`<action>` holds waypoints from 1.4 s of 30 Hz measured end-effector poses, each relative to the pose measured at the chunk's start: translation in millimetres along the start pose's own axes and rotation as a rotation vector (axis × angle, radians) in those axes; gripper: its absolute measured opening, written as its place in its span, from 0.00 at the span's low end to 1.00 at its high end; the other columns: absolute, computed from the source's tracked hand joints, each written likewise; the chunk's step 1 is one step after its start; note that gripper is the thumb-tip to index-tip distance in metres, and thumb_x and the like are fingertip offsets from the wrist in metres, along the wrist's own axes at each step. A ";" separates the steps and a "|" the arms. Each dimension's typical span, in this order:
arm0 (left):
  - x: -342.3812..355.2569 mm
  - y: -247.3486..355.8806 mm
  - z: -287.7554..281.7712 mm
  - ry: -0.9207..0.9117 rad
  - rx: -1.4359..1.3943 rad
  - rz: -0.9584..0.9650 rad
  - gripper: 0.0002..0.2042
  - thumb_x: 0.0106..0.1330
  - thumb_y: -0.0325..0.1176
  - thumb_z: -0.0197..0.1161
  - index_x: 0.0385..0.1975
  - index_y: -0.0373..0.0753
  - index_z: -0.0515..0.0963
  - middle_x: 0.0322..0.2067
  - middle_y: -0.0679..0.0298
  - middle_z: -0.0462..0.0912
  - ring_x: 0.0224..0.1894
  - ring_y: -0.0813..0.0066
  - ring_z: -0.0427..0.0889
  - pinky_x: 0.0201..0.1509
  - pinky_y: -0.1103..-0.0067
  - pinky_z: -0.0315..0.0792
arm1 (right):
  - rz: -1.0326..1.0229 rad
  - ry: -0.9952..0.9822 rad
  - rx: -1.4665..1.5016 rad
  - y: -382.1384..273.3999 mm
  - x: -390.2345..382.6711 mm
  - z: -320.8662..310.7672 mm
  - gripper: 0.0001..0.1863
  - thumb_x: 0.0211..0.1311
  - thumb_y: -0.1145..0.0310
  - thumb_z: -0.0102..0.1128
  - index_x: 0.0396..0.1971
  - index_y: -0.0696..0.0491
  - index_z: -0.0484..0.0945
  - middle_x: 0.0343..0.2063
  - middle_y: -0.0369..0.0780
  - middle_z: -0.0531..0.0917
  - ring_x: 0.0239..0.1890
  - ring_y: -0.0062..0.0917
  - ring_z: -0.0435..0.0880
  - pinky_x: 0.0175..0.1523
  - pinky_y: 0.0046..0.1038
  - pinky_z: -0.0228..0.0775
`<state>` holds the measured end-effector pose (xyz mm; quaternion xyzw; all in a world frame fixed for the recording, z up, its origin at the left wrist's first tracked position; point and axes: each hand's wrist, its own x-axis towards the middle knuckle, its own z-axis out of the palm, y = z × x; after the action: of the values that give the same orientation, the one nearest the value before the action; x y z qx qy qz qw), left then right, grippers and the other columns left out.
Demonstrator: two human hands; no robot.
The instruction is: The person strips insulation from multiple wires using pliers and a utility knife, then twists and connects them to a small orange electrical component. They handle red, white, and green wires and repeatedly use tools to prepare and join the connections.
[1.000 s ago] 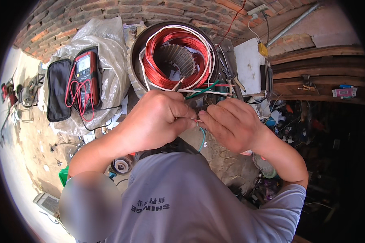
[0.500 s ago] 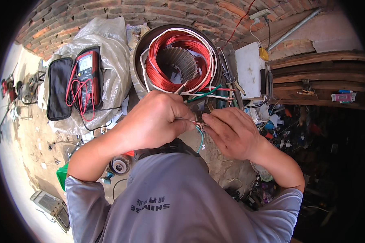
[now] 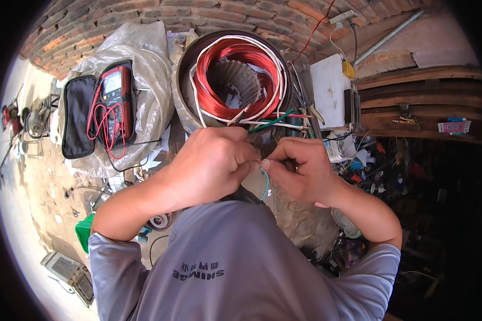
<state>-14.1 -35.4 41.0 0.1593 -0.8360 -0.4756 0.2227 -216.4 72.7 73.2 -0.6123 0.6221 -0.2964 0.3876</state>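
My left hand [image 3: 217,163] is closed in a pinch, with thumb and forefinger on a thin wire. Opposite it, my right hand [image 3: 300,170] pinches the same spot, its fingertips almost touching the left ones. A bit of red shows between the fingertips, and a green wire [image 3: 266,183] hangs in a curve below them. Most of what the fingers hold is hidden. Just beyond my hands sits a round metal motor housing [image 3: 183,80] holding a thick coil of red enamelled wire [image 3: 202,80] laced with white. Red, white and green leads [image 3: 276,122] stick out at its near right side.
A red multimeter [image 3: 118,104] with red and black leads lies on a plastic sheet [image 3: 155,64] at left, beside its black case [image 3: 79,117]. Pliers [image 3: 315,115] lie right of the housing, next to a white box [image 3: 329,91]. A brick wall [image 3: 225,16] stands behind.
My right hand has turned and its fingers have curled from stretched out into a pinch on the wire. My left hand has stayed nearly in place.
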 end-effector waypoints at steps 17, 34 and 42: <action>5.9 -2.1 -14.6 -0.168 -0.163 -0.085 0.06 0.63 0.26 0.70 0.36 0.32 0.87 0.30 0.52 0.85 0.36 0.50 0.86 0.42 0.63 0.78 | -0.929 0.071 -0.900 0.9 -0.5 -17.7 0.18 0.49 0.70 0.69 0.43 0.54 0.85 0.42 0.38 0.82 0.39 0.29 0.81 0.41 0.33 0.75; -13.3 -5.6 12.0 -0.120 0.006 -0.021 0.04 0.62 0.23 0.72 0.36 0.32 0.87 0.28 0.55 0.84 0.28 0.57 0.83 0.34 0.71 0.77 | -0.471 0.343 -0.439 29.5 -34.1 48.6 0.14 0.56 0.73 0.70 0.41 0.59 0.81 0.34 0.42 0.82 0.32 0.36 0.83 0.37 0.34 0.76; -12.0 -3.4 17.5 -0.024 -0.112 -0.159 0.08 0.65 0.23 0.71 0.43 0.31 0.86 0.34 0.56 0.88 0.35 0.66 0.87 0.41 0.74 0.79 | 0.287 0.878 0.162 175.0 -42.4 33.4 0.08 0.67 0.70 0.68 0.37 0.61 0.84 0.26 0.43 0.86 0.30 0.34 0.87 0.38 0.28 0.78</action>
<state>-12.8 -18.7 27.6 0.2067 -0.7954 -0.5396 0.1828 -283.3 131.3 -86.8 -0.3042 0.7806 -0.5185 0.1712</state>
